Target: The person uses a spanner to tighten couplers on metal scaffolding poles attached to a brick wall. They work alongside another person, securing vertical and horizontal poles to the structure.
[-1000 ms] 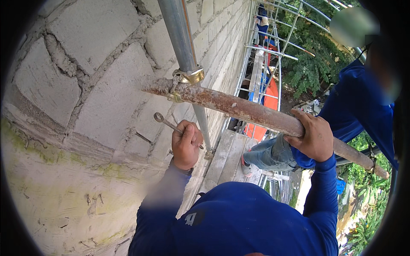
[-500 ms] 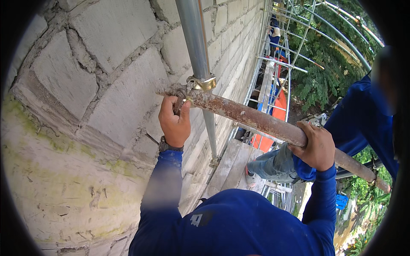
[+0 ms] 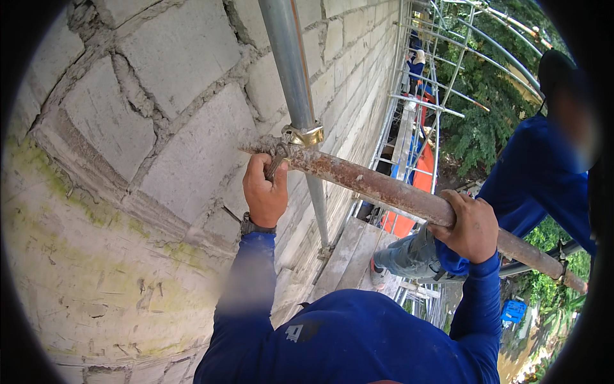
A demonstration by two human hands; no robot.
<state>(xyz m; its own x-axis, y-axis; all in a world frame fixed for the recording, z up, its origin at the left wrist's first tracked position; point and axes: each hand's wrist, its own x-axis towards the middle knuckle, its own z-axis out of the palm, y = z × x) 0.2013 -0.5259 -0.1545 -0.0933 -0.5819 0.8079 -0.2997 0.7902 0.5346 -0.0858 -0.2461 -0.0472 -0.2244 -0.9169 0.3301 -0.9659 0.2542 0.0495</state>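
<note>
A rusty scaffold tube (image 3: 377,182) slants across in front of me, one end against the block wall. It crosses a grey upright scaffold tube (image 3: 288,64) at a brass-coloured scaffold coupler (image 3: 306,136). My left hand (image 3: 265,195), with a dark watch at its wrist, is closed with thumb and fingers on the rusty metal flap (image 3: 277,160) of the coupler, at the tube's near side. Farther along, my right hand (image 3: 470,227) wraps round the rusty tube from above. Part of the coupler is hidden behind the tube and my left fingers.
The rough block wall (image 3: 192,57) fills the left. A co-worker in a blue shirt (image 3: 531,179) stands close on the right, beside the tube's far end. Wooden planks (image 3: 348,256) lie below. More scaffold frames, orange sheeting (image 3: 423,168) and trees (image 3: 473,128) appear beyond.
The view has shifted slightly. My left fingers have changed their hold on the coupler's flap, which now shows more between them. The co-worker's head has come further into view; my right hand keeps its grip.
</note>
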